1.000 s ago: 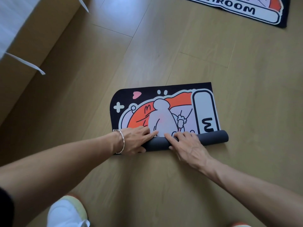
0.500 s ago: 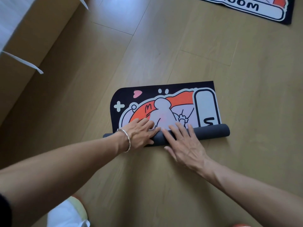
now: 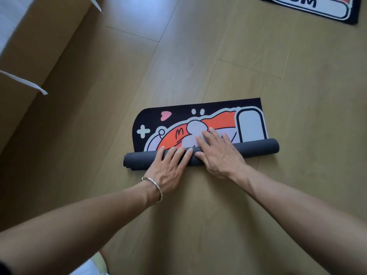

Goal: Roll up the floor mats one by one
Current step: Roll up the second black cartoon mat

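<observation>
A cartoon floor mat (image 3: 214, 118) in black, orange and white lies on the wooden floor, partly rolled. Its rolled part is a dark grey tube (image 3: 256, 148) across the near edge, with a strip of print still flat beyond it. My left hand (image 3: 170, 165) presses flat on the roll's left half, fingers straight. My right hand (image 3: 218, 153) lies over the roll's middle, its straight fingers reaching onto the printed surface.
A second flat mat (image 3: 321, 6) with white lettering lies at the top right corner. A light wooden piece of furniture (image 3: 25, 48) with white straps runs along the left. A white shoe (image 3: 89, 268) shows at the bottom edge.
Both hands have pushed the roll forward, away from me. The roll is thicker and less of the printed mat lies flat; the letter on its right panel is now rolled under.
</observation>
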`<state>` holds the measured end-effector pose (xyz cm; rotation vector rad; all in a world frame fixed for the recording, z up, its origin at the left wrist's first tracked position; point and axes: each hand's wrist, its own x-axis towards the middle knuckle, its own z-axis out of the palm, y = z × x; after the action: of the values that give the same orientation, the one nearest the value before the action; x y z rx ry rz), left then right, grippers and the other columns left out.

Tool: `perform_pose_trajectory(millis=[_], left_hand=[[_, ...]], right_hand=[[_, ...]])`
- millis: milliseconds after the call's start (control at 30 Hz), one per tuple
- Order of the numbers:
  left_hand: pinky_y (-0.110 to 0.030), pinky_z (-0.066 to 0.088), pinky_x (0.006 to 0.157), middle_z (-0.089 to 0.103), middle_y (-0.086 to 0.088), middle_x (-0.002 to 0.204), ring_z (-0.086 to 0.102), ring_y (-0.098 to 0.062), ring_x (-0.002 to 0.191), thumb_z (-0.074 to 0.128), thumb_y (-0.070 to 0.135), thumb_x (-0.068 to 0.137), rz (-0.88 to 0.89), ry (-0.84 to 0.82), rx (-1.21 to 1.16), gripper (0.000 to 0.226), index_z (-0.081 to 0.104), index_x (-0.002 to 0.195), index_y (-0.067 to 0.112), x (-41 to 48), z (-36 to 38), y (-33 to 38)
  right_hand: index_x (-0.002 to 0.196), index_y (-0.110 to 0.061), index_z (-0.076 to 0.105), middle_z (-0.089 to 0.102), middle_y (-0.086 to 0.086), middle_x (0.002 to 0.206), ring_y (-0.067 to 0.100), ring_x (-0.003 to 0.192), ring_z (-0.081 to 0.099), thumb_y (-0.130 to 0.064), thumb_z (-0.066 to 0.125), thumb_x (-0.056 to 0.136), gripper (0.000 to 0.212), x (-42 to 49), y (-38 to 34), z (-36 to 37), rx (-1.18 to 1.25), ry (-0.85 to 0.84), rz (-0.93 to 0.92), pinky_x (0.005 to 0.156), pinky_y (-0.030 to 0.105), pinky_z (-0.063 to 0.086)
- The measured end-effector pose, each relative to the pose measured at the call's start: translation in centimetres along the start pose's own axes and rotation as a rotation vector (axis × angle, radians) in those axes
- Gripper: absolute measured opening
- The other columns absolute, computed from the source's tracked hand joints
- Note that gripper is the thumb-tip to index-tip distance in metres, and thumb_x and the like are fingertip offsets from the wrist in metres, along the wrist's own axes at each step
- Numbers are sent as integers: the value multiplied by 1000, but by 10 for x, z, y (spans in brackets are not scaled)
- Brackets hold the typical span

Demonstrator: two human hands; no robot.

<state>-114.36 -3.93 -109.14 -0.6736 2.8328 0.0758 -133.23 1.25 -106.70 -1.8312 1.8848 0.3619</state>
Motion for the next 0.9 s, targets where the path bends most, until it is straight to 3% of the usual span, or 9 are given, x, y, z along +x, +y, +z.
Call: perform_pose_trajectory(millis=[167, 267, 367, 467, 567, 667, 733, 800, 900], left_hand=[[-48, 43, 95, 53, -12, 130, 46, -28, 121, 23, 57, 84, 9, -104, 19, 73, 33, 139, 11, 34, -11, -26], [-52, 9, 113, 5, -10, 158, 6, -25, 145, 22, 68, 87, 39, -310, 18, 84, 3, 151, 16, 57, -31, -44], [-51, 0, 114, -12, -5, 158, -9, -23, 145, 25, 70, 86, 20, -383, 59, 88, -9, 150, 20, 69, -43, -51], [-49, 13, 114, 6, -10, 158, 7, -26, 145, 38, 66, 87, -84, -275, -2, 86, 1, 151, 22, 68, -46, -54], [-42, 49, 86, 56, -16, 120, 57, -34, 106, 54, 36, 85, -52, 60, -2, 51, 40, 129, 13, 61, -47, -43], [-43, 52, 82, 61, -17, 111, 61, -35, 99, 35, 18, 83, -73, 96, -88, 43, 52, 120, 5, 49, -37, -20], [-50, 45, 97, 53, -21, 129, 51, -37, 121, 30, 16, 82, -139, 35, -76, 55, 40, 134, 0, 47, -34, -8], [-50, 19, 113, 20, -20, 153, 17, -35, 142, 30, 18, 89, -159, -98, -31, 65, 11, 148, -1, 49, -34, -7], [-44, -1, 116, -6, -10, 158, -8, -26, 145, 32, 27, 96, -132, -176, -24, 71, -11, 148, 7, 63, -40, -26]], right_hand=[[132, -8, 45, 55, 19, 129, 40, 127, 46, -44, 38, 90, 56, -7, -3, 7, -10, 230, 62, 100, 58, 37], [136, -9, 35, 50, 21, 137, 43, 128, 45, -40, 70, 74, 78, -16, -1, 20, -85, 237, 54, 98, 62, 37], [149, -11, 24, 29, 19, 153, 42, 140, 24, -47, 68, 79, 91, -14, -2, 14, -128, 131, 77, 106, 62, 25], [152, -17, -9, -8, 9, 160, 32, 146, -11, -60, 33, 94, 84, 4, 4, -2, -144, 34, 75, 115, 54, -2], [152, -20, -8, -6, 2, 161, 26, 147, -8, -68, 19, 91, 82, 23, 13, -18, -63, 22, 75, 115, 50, -4], [153, -22, -4, -1, 0, 161, 24, 147, -4, -67, 15, 92, 78, 39, 18, -31, -7, 5, 84, 116, 48, 0], [153, -22, -5, 0, 1, 161, 25, 147, -4, -64, 16, 94, 76, 46, 20, -37, -11, -10, 83, 116, 48, 1], [153, -20, -2, 0, 4, 161, 26, 147, -5, -62, 23, 95, 76, 47, 20, -38, 6, 34, 79, 116, 48, -1], [152, -12, 18, 17, 16, 157, 34, 146, 11, -47, 52, 92, 77, 36, 9, -24, -11, 241, 69, 115, 52, 10]])
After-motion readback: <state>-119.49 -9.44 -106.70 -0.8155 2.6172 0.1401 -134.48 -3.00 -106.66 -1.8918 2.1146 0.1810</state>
